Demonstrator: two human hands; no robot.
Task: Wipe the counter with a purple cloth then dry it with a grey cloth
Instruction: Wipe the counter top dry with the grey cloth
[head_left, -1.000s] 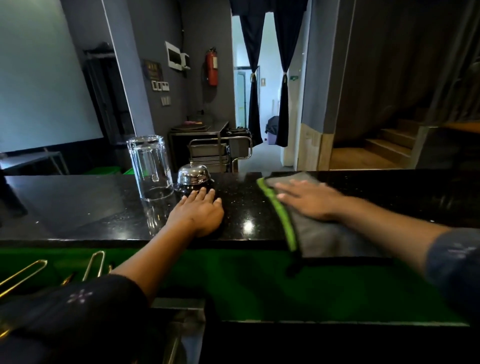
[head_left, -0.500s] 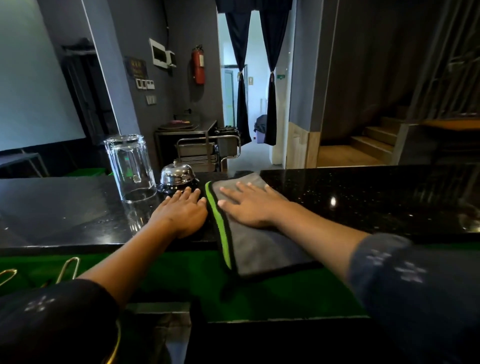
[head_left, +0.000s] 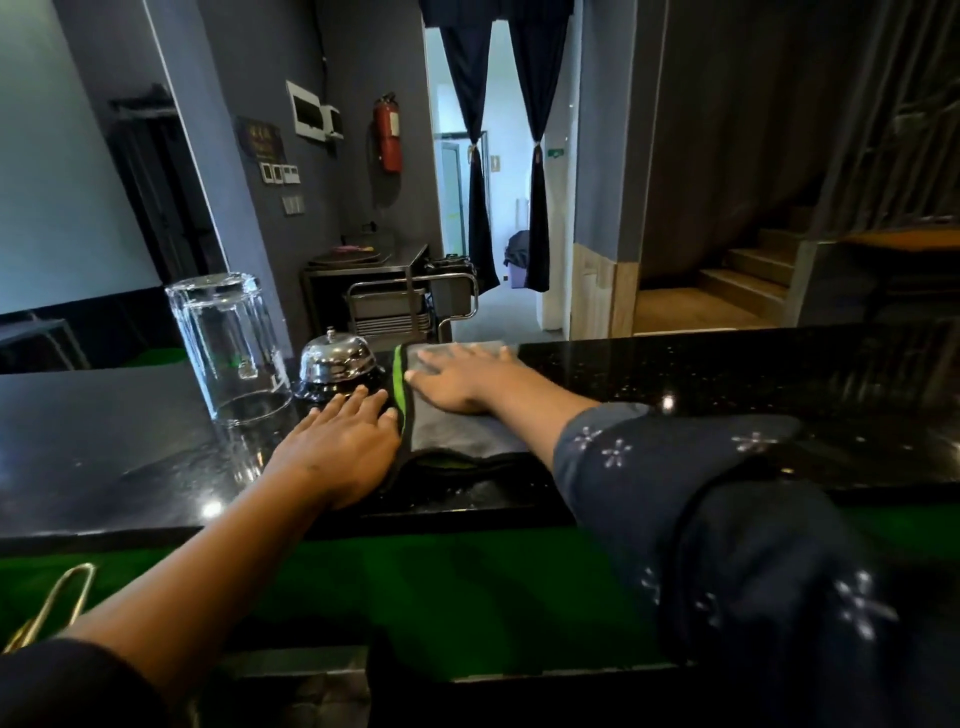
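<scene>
A grey cloth (head_left: 451, 432) with a green edge lies flat on the black speckled counter (head_left: 727, 379). My right hand (head_left: 457, 382) presses flat on the cloth, fingers spread toward the counter's far edge. My left hand (head_left: 343, 447) rests palm down on the bare counter, touching the cloth's green edge. No purple cloth is in view.
An upturned clear glass (head_left: 228, 348) and a chrome call bell (head_left: 337, 361) stand just beyond my left hand. A green ledge (head_left: 415, 597) runs below the counter, with gold tongs (head_left: 52, 603) at the lower left. A metal trolley (head_left: 410, 301) stands behind the counter.
My right hand has slid the grey cloth leftward and toward the far edge, up against my left hand. The left hand has stayed put.
</scene>
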